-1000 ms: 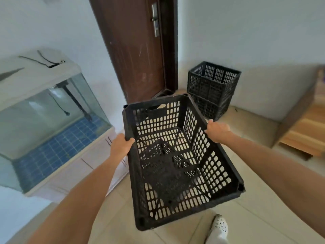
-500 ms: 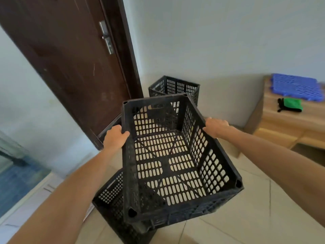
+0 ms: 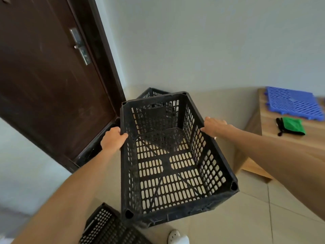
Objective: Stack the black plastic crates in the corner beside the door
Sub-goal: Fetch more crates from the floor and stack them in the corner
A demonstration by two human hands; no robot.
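I hold an empty black plastic crate [image 3: 168, 166] in the air in front of me, its open top facing up. My left hand [image 3: 113, 139] grips its left rim and my right hand [image 3: 213, 126] grips its right rim. Behind it, in the corner beside the door, the rim of a black crate stack [image 3: 151, 92] shows, mostly hidden by the held crate. Another black crate [image 3: 107, 228] lies on the floor at the bottom left, under my left arm.
The dark brown door [image 3: 45, 81] stands at the left with a metal lock plate. A wooden bench [image 3: 281, 138] at the right carries a blue plastic grid [image 3: 293, 103] and a green cloth [image 3: 292, 126]. My white shoe [image 3: 176, 236] shows on the tiled floor.
I have moved closer to the corner with the crate still in both hands. The corner stack has slid behind the held crate, and the fish tank has left the view.
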